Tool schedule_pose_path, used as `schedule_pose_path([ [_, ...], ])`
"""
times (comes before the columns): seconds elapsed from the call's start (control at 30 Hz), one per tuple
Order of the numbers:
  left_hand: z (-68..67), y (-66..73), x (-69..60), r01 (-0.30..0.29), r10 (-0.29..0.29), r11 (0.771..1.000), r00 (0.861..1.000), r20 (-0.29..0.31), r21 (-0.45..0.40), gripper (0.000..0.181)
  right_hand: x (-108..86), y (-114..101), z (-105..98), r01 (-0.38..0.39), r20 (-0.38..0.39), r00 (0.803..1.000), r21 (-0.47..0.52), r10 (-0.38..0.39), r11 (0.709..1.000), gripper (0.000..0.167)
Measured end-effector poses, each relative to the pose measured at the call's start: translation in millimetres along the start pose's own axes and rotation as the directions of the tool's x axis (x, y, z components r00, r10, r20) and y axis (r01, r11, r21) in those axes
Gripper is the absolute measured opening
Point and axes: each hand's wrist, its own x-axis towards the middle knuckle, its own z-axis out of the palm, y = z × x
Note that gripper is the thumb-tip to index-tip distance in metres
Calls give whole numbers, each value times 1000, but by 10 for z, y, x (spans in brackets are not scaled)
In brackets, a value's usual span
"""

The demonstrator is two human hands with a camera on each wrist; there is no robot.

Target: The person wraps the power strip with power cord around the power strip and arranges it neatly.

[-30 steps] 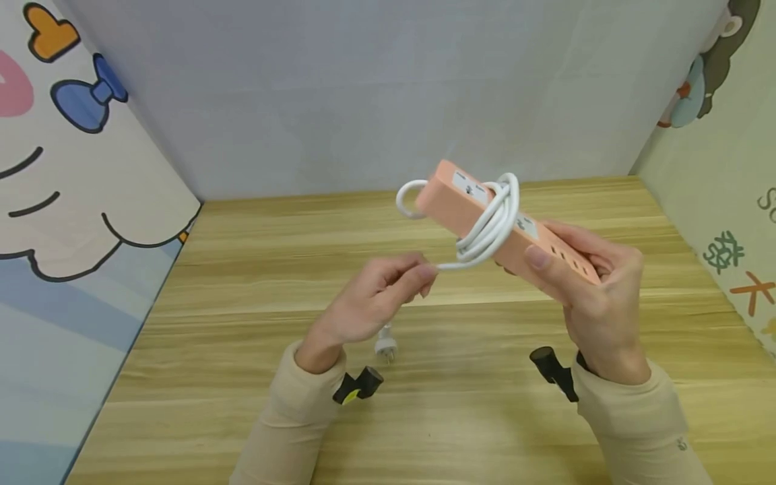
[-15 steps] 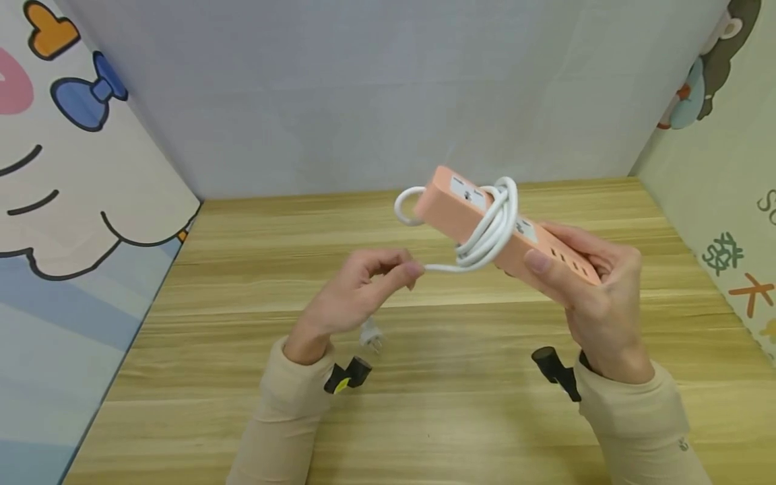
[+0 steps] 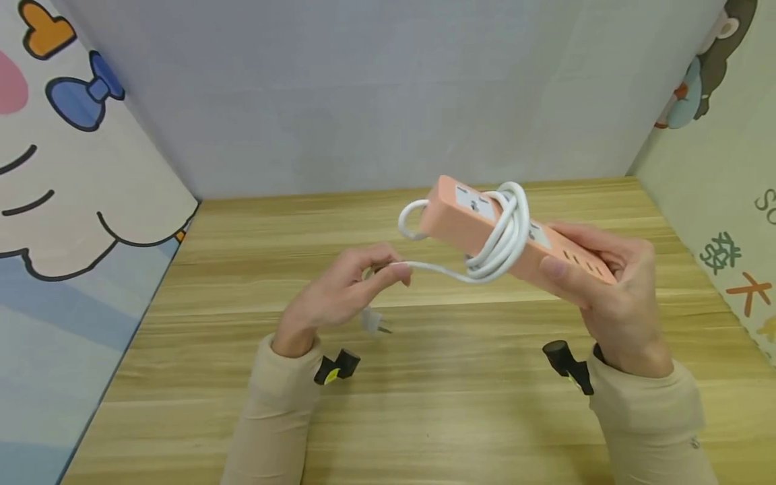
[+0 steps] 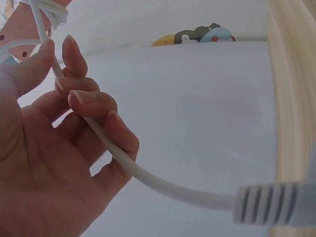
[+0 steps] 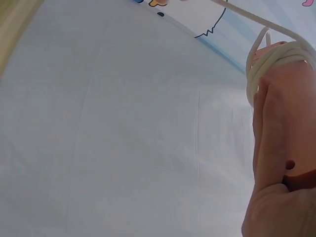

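Observation:
A pink power strip with white socket panels is held up over the table by my right hand, which grips its near end. Several turns of white cord wrap round the strip's middle. My left hand pinches the loose stretch of cord to the left of the strip. In the left wrist view the cord runs under curled fingers to a ribbed plug neck. The white plug hangs below the left hand. From the right wrist, the strip's pink underside shows beside the right hand.
Below the hands lies a wood-grain table. A pale grey wall closes the back. Cartoon-printed panels stand at the left and right. A small black camera mount sits on each wrist.
My left hand has moved left, away from the strip, and a longer stretch of cord shows between them. The plug has swung under the hand. The strip has shifted slightly right and down.

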Motion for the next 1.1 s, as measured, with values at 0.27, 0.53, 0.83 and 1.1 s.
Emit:
schedule_pose_path([
  [0.27,5,-37,24,178,-172,984,967,-188,14,17,-15,-23,-17,-17,77,997,-102,24,995,37],
  [0.53,-67,-82,-14,182,-162,982,945,-283,44,17,-38,-61,-44,-69,179,977,-241,114,968,42],
  [0.83,-115,-89,-40,54,-25,993,963,-267,102,15,-39,-88,-42,-35,330,934,-294,136,955,42],
  [1.1,-68,-95,-28,52,65,968,890,-450,244,28,-49,-89,-28,60,454,882,-372,125,926,51],
])
